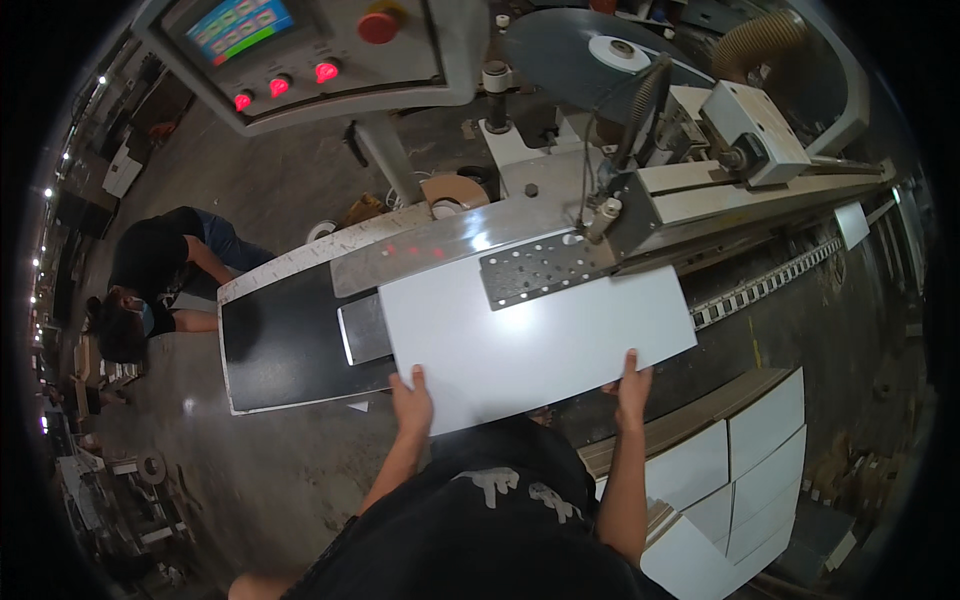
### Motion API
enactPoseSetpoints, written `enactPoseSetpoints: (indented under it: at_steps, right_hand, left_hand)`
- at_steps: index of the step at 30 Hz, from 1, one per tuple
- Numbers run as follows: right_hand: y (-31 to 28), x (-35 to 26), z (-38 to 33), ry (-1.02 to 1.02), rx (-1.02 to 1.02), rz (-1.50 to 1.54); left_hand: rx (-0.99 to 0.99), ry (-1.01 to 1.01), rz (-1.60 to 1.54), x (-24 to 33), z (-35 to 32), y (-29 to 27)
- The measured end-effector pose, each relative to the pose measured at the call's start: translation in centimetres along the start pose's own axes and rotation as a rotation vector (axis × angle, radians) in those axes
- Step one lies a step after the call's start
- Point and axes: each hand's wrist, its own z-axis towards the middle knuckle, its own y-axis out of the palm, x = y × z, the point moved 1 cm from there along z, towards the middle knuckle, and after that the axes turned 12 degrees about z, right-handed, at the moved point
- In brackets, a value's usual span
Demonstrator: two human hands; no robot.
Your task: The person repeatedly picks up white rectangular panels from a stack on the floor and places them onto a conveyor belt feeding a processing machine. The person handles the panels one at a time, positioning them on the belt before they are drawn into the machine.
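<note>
A white rectangular panel (530,350) lies level in front of me, its far edge against the machine's metal fence (460,235) and partly under a dark perforated plate (535,272). My left hand (411,403) grips its near left corner, thumb on top. At the near right edge, my right hand (630,388) holds it in the same way, thumb up and fingers hidden below. Left of the panel extends the black infeed table (295,345) with a grey metal piece (365,333) on it.
Above on the left hangs a control panel (330,60) with lit red buttons. A large dark reel (600,55) sits at the back. Stacked white panels (735,480) stand by my right side. A roller track (770,285) runs off right. Another person (160,265) bends down at the left.
</note>
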Motion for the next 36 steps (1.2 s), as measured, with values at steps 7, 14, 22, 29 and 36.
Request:
enactPoseSetpoints:
  at_steps: [7,14,22,29,36]
  right_hand:
    - [-4.2,2.2,-7.1,-0.009,0.265,0.103]
    - [-10.8,12.2,-24.1,0.257,0.464,0.037]
    - [-23.7,25.1,-37.9,0.166,1.035,0.456]
    - [-34.6,26.6,-37.9,0.116,1.384,0.348]
    - [-36.2,24.0,-37.2,0.019,1.033,0.866]
  left_hand:
    - [-0.585,0.261,0.075,4.6,-0.5,1.6]
    - [-0.892,0.206,0.047,8.3,-1.3,5.4]
    - [-1.049,0.334,-0.066,10.6,-1.4,11.8]
    - [-0.458,1.082,-0.093,11.5,-10.2,9.2]
    - [-1.42,0.959,0.096,2.4,-35.0,12.0]
